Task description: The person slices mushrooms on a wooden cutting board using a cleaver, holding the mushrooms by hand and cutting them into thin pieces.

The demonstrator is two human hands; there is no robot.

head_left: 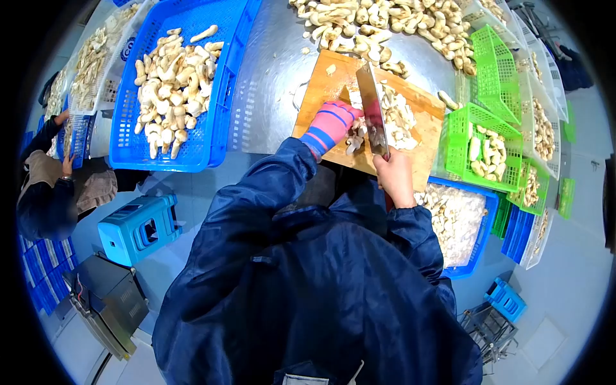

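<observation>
My right hand (396,174) grips the handle of a cleaver (372,106), whose broad blade stands on edge over the wooden cutting board (417,157). Just left of the blade, my left hand (333,123), in a pink and blue striped glove, has its fingers curled down close to the steel. Whatever lies under those fingertips is hidden. Cut mushroom pieces (399,119) are heaped right of the blade, and a few more lie near the left fingers. Beyond the board, whole mushrooms (410,19) are piled on the metal table (266,96).
A blue basket (221,109) of whole mushrooms stands at left, a green basket (459,151) with some at right. Below the board's right side sits a blue-rimmed crate (478,247) of cut pieces. A blue stool (131,234) and another person (48,186) are at left.
</observation>
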